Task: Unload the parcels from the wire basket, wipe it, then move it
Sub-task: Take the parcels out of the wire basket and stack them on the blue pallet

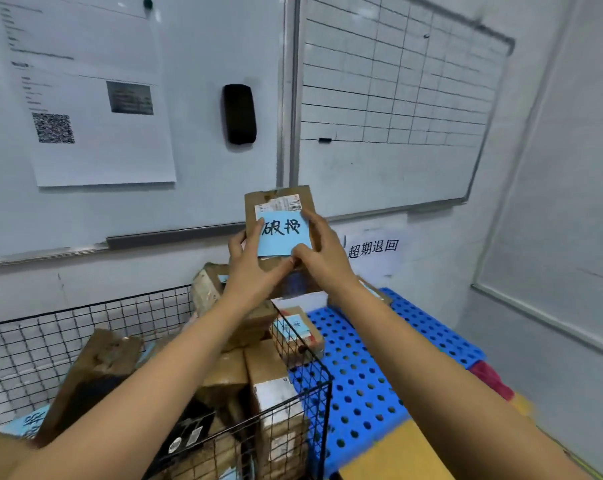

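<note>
At the upper left of the frame I see a printed sheet (89,95) pinned to a whiteboard (203,174), with a black eraser (240,114) stuck to the board just right of it. Below, across the lower left, sits the wire basket (85,323), its mesh walls black, packed with brown cardboard parcels (269,386) lying at mixed angles; one carries a blue note at the far lower left. My left hand (250,268) reaches up over the basket at frame centre, fingers curled around the left edge and bottom of a small cardboard parcel (279,199) held upright in front of the whiteboard's lower rail. A blue slip (283,233) with handwritten characters covers its face, below a white shipping label. My right hand (322,247) grips the same parcel from the right, thumb pressed on the slip's lower corner, fingers wrapped along the side. Further right, a blue perforated pallet (362,375) lies on the floor beside the basket, one parcel resting on it against the mesh. A second, gridded whiteboard (397,98) fills the upper right, a paper sign (372,249) beneath it.
</note>
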